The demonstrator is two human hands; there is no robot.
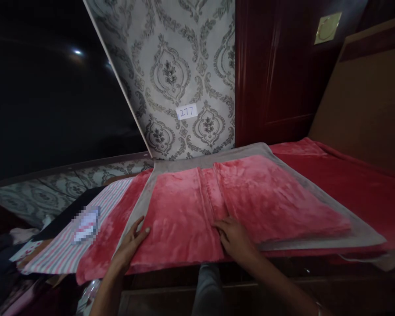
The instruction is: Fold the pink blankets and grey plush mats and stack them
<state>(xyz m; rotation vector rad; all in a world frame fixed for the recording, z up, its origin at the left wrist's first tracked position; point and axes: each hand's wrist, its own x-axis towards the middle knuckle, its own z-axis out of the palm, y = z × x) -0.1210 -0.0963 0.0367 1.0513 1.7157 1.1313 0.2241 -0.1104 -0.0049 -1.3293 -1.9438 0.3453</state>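
A pink plush cloth [181,210] lies spread in front of me, its left and right parts folded inward. The two folded edges run side by side near the middle, with a narrow strip [213,188] of the same cloth between them. At the left near edge of the cloth rests my left hand [131,243], thumb and fingers apart. My right hand [233,239] is at the near end of the middle strip, its bent fingers closed on the pink cloth. Part of its grip is hidden. Beneath the cloth is a grey fabric layer [358,235].
Red fabric [349,184] covers the surface at right, beside a large brown cardboard panel [368,101]. Striped cloth [62,245] lies at left, below a big dark screen [59,87]. A paper label [187,111] marked 277 is on the patterned wall [191,57].
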